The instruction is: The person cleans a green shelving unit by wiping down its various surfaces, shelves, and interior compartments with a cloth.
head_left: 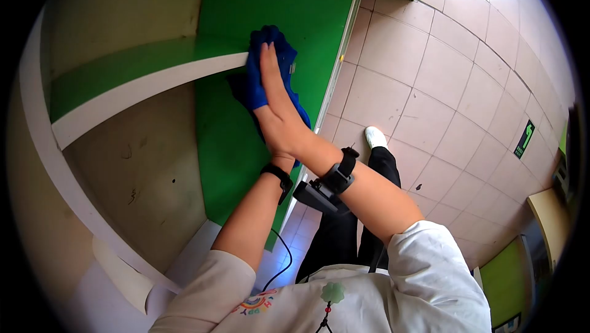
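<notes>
A blue cloth (287, 59) lies bunched against the upright green panel (239, 1), beside the end of a white-edged shelf. My right hand (278, 84) presses on the cloth, its visible fingers straight and close together. My left hand (269, 125) meets it at the cloth's lower part, and the two hands overlap. The left fingers are hidden behind the right hand and the cloth. Black straps circle both forearms, and the right one carries a dark device (322, 191).
The white-edged shelf (147, 86) and cabinet frame stand at the left. Right of the panel is the tiled floor (445, 93), with a green arrow sign (524, 139). A white shoe (375, 137) shows below the panel's edge. A thin black cable (289, 254) hangs near the body.
</notes>
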The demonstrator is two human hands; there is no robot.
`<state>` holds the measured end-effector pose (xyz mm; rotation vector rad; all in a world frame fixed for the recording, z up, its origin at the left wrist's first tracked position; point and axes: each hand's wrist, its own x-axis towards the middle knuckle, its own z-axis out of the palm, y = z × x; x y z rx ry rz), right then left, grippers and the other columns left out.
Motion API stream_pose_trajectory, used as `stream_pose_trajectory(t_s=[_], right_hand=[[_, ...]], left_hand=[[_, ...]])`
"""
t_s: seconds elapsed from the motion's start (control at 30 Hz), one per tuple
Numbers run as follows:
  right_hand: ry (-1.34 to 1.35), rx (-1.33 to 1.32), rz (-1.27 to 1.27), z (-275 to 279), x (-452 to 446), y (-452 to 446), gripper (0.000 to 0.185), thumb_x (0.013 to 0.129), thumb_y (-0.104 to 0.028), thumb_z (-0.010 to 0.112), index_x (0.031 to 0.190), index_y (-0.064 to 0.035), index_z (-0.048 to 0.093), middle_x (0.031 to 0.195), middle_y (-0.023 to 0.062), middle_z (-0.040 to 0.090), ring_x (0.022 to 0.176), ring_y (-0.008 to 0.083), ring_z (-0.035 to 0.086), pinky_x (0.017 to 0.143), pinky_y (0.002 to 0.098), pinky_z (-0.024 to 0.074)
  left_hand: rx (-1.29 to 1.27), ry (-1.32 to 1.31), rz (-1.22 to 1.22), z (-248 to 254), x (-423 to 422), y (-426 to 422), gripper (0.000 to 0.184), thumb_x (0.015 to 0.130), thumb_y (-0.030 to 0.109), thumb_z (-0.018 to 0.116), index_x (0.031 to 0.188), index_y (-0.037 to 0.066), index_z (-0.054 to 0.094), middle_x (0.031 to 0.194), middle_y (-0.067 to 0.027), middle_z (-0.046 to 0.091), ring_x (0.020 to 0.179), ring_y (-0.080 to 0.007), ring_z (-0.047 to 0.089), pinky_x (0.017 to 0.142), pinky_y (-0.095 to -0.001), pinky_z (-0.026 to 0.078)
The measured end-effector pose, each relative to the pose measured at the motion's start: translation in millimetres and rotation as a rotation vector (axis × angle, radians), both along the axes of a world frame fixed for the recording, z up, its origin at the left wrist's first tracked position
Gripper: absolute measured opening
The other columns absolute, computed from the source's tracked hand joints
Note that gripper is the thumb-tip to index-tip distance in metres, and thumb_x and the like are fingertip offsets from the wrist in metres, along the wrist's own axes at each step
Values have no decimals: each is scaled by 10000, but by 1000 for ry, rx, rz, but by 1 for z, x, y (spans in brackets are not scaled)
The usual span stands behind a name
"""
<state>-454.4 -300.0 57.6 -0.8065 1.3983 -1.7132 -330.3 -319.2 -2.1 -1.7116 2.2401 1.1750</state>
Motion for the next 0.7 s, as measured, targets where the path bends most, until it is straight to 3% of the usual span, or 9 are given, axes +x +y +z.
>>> stream_pose_trajectory(t_s=[0.13,0.2,0.3,0.33,0.43,0.53,0.57,0.7], right_hand=[[25,88,-58,-43,7,-8,713,901,-107,397,1503,65,56,1573,279,76,1478,366,58,1193,381,75],[-16,72,-68,-64,5,-13,745,850,-46,406,1492,85,53,1562,299,68,1472,391,48,1197,391,72],[-150,114,-99,-20,17,-15,759,838,-4,417,1486,97,36,1545,334,45,1460,439,33,1195,426,65],[57,156,-58,-1,19,-13,773,857,-4,431,1495,74,2,1543,340,6,1454,460,21,1189,444,61],[30,-110,-199,44,32,-5,706,904,-58,459,1494,72,93,1522,364,98,1440,483,88,1180,465,95],[179,73,-176,-7,33,-9,691,903,-45,448,1489,85,104,1509,375,139,1426,479,161,1179,447,135],[-9,144,-184,-28,28,-14,690,900,-39,433,1487,90,93,1512,373,124,1434,471,135,1183,434,130],[-143,181,-110,-22,19,-15,700,899,-43,412,1492,78,60,1530,364,42,1453,453,42,1189,425,60]], left_hand=[[-710,74,-384,-30,16,32,599,952,391,455,1382,-23,407,1395,-281,422,1307,-479,365,1104,-574,252],[-646,-55,-432,-40,25,22,615,963,412,446,1409,-5,375,1429,-239,405,1313,-438,372,1101,-550,267],[-599,-41,-403,-40,29,26,610,958,403,442,1408,-5,379,1438,-238,396,1323,-429,364,1109,-548,256],[-572,-19,-387,-37,29,28,609,957,399,440,1408,-5,380,1441,-238,393,1327,-426,361,1111,-547,252],[-541,10,-373,-33,29,30,605,952,390,436,1407,-6,385,1450,-237,383,1338,-417,353,1119,-545,240],[-574,-3,-387,-38,30,29,601,948,380,432,1406,-6,389,1459,-236,374,1348,-408,345,1126,-543,228],[-590,-1,-391,-38,29,28,600,946,377,431,1406,-6,390,1462,-236,371,1352,-405,342,1129,-543,224],[-610,12,-390,-42,24,26,595,940,364,426,1405,-7,396,1474,-235,358,1366,-394,331,1138,-540,209]])
